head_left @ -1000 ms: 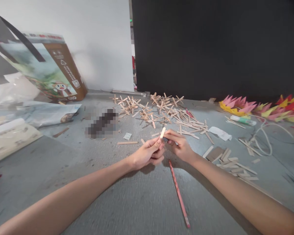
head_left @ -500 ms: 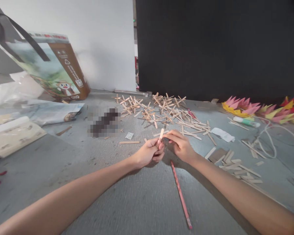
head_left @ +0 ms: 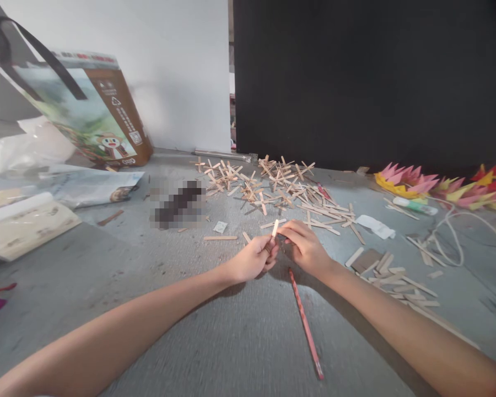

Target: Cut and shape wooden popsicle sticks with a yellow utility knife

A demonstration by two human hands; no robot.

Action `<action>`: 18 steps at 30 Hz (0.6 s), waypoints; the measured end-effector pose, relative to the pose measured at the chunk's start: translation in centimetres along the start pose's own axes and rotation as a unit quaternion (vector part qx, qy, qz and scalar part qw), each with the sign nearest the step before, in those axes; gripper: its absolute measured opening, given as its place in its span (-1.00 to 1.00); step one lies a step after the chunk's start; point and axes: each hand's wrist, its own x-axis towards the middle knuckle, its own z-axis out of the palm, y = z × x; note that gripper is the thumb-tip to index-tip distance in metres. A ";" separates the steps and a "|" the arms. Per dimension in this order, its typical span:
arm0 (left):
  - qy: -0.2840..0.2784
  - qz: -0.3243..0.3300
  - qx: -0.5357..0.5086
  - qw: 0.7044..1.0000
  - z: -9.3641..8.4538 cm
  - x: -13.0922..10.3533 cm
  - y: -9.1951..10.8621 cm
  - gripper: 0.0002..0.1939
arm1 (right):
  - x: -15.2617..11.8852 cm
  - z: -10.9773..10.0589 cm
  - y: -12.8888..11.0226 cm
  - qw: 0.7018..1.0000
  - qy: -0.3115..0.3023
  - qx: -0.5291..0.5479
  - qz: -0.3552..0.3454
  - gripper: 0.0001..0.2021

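Observation:
Near the middle of the view my left hand (head_left: 258, 257) is closed around a short wooden stick (head_left: 275, 228), whose pale end points up from the fingers. Just to its right is my right hand (head_left: 306, 248), its fingers pressed together and their tips at the stick. Whether the right fingers grip anything is too small to tell. Below the hands a pink pencil (head_left: 306, 325) lies on the grey table (head_left: 215, 342). One loose stick (head_left: 220, 238) lies left of the hands.
Behind the hands lies a heap of crossed sticks (head_left: 276, 179). More loose sticks (head_left: 400, 284) are at the right, near a glue stick (head_left: 415, 206), a white cable (head_left: 463, 242) and paper crowns (head_left: 409, 179). A bag (head_left: 103, 116) and plastic packets (head_left: 28, 226) stand left.
The stick in my left hand leans slightly more to the right. The view has shifted a little; my right hand stays beside my left.

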 end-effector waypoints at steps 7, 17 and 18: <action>0.037 -0.014 -0.014 0.999 0.6 0.1 0.2 -0.81 | 0.2 -0.1 -0.6 0.999 0.011 -0.048 -0.006 -0.64; -0.002 0.003 -0.089 0.996 0.1 -0.1 0.1 -0.84 | 0.1 -0.2 0.2 1.000 -0.005 -0.028 -0.001 -0.79; 0.000 0.000 -0.093 0.996 0.2 -0.1 0.1 -0.83 | 0.0 -0.2 0.2 1.000 -0.005 -0.025 0.002 -0.79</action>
